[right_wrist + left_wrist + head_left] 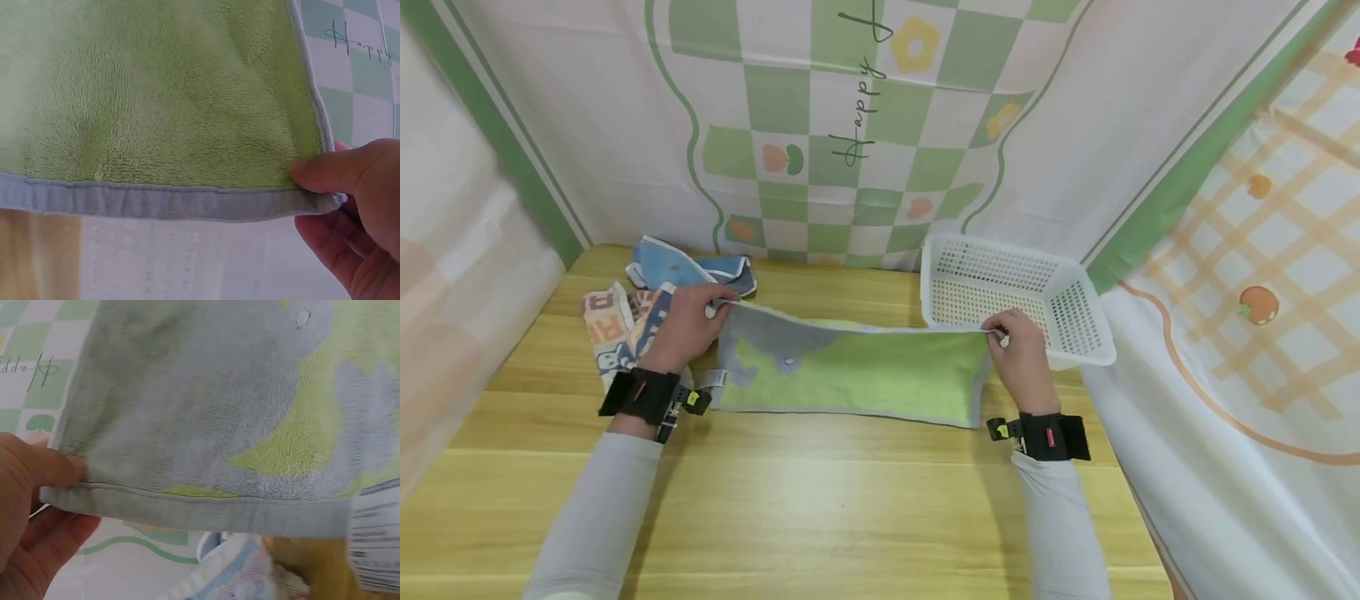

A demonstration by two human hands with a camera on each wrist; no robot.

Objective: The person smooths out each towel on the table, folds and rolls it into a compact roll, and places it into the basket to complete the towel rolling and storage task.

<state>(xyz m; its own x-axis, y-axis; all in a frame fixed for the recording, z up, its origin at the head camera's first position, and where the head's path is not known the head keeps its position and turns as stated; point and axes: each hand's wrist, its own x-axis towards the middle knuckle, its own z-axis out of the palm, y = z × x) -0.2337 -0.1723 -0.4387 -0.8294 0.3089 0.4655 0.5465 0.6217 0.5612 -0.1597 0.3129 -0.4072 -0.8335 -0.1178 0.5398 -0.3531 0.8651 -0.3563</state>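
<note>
Head view: I hold the green-and-gray towel (pixel 865 371) stretched sideways above the wooden table (pixel 835 500), my left hand (pixel 688 325) pinching one upper corner, my right hand (pixel 1021 354) the other. Whether its lower edge touches the wood, I cannot tell. The white perforated basket (pixel 1078 312) stands behind my right hand; swinging that hand outward or back could knock its rim. The lettered towel (pixel 606 321) and blue towel (pixel 673 265) crowd my left hand and could be dragged by a low sweep. Bare wood toward me gives the most room; rearward, the checkered drape (pixel 880 208) limits travel.

Left wrist view: thumb and fingers are closed on the corner's outermost part; a hard tug could, I judge, slip it free. A care label (pixel 378 534) hangs off the hem and might catch.

Right wrist view: similar narrow pinch, same risk; the gray hem runs fairly straight.
</note>
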